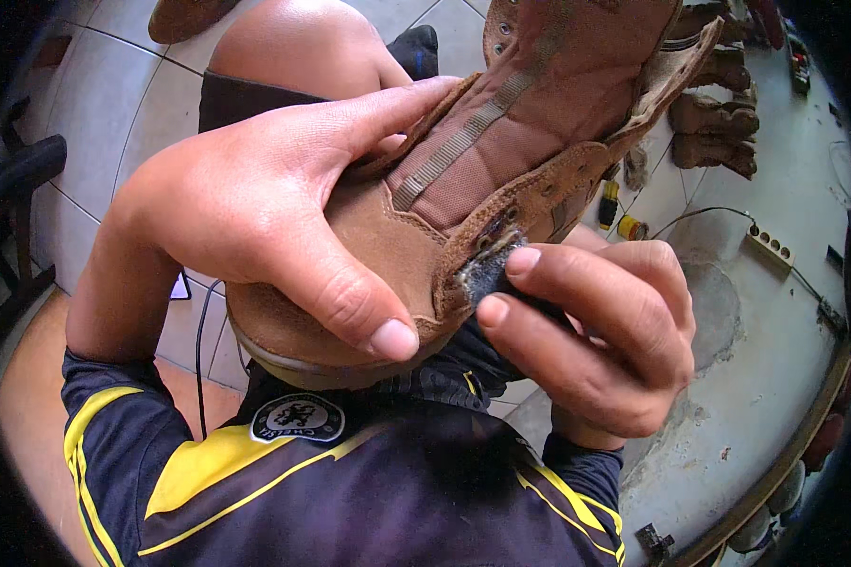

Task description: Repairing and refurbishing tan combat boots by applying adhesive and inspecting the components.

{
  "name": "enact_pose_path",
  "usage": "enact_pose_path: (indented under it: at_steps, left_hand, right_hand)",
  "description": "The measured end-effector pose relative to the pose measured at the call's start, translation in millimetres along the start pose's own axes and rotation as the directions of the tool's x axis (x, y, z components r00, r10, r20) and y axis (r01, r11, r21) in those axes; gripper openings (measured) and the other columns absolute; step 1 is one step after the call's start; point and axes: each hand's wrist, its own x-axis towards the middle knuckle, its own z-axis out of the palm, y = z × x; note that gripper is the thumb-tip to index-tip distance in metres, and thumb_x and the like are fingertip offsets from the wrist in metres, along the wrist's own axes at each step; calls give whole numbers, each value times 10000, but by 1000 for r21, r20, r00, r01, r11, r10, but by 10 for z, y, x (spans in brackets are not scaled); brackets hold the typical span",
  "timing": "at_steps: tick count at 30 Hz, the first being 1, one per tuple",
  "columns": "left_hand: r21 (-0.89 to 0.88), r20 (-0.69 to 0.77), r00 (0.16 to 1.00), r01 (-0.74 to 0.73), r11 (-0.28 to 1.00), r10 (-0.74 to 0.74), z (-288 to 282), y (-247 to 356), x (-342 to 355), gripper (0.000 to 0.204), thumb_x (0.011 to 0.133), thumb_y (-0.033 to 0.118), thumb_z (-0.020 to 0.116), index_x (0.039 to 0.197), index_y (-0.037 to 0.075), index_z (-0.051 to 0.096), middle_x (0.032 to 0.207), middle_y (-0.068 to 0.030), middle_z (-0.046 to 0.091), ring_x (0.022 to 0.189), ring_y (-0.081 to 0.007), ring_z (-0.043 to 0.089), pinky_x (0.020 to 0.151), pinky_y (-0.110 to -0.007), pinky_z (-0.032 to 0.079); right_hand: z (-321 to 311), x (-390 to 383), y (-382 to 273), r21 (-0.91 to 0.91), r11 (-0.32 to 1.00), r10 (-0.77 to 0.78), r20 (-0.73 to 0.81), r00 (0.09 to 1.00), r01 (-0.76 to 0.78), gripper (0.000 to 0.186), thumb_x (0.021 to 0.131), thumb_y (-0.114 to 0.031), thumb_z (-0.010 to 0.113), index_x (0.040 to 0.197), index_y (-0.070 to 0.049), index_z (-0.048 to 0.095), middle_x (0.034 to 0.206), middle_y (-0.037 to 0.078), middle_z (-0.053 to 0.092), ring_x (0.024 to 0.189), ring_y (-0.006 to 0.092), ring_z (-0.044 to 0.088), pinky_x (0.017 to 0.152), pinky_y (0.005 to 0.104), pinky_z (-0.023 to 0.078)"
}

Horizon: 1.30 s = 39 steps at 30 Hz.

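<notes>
A brown suede boot (350, 227) with a woven fabric tongue (482, 142) is held up before my chest, its toe toward the lower left. My left hand (255, 198) is wrapped round the toe, the thumb pressed on the side near the sole. With its index finger and thumb, my right hand (615, 331) pinches a small dark grey, frayed piece (487, 274) against the lower end of the boot's eyelet flap (539, 194). Whether this piece is sandpaper or cloth I cannot tell. The unlaced flaps stand apart from the tongue.
To the right runs a worn pale surface (766, 359) with a power strip (772, 248) and cable on it. Several brown boots or shoes (714, 132) lie at the upper right, near a yellow-and-black tool (608, 203) and a yellow roll (632, 228). A dark chair (19, 180) stands at left.
</notes>
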Motion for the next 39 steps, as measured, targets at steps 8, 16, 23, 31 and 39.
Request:
enact_pose_path:
  at_steps: [8,16,23,31,39]
  left_hand:
    - [33,-11,999,-30,999,30,-13,13,-16,1333,548,119,959,1615,-56,179,1526,-150,461,1411,-219,427,1200,-339,296]
    - [35,15,1000,-22,999,22,-14,49,1,1336,551,114,958,1617,-57,172,1533,-149,461,1408,-215,431,1197,-340,307]
    - [8,-2,1000,12,1000,-12,-17,30,-36,1335,550,104,964,1617,-56,178,1540,-146,455,1414,-213,424,1202,-339,303]
    - [20,16,1000,5,1000,-6,-13,77,-18,1352,549,142,976,1618,-62,174,1557,-158,433,1438,-218,404,1209,-344,293]
    - [22,0,999,-34,999,34,0,6,8,1408,530,192,989,1626,-56,140,1577,-174,406,1449,-235,395,1216,-353,277]
  right_hand:
    - [-63,72,-113,-64,997,47,112,993,-40,331,599,-89,769,925,-138,797,1055,78,707,773,225,659,667,302,565]
    - [-71,92,-116,-119,992,59,96,994,-47,384,567,-86,757,947,-125,791,1051,81,702,748,217,654,631,295,555]
    - [-119,126,-117,-124,991,75,142,987,-58,349,594,-98,733,938,-126,784,1033,78,698,768,232,675,642,301,572]
    - [-103,52,-90,-176,983,66,110,992,-45,390,577,-122,719,955,-168,804,1054,73,702,804,233,687,626,281,550]
    - [66,-102,-93,522,833,515,-611,601,-182,204,988,-144,666,1175,-69,635,1172,230,612,770,170,533,626,256,445]
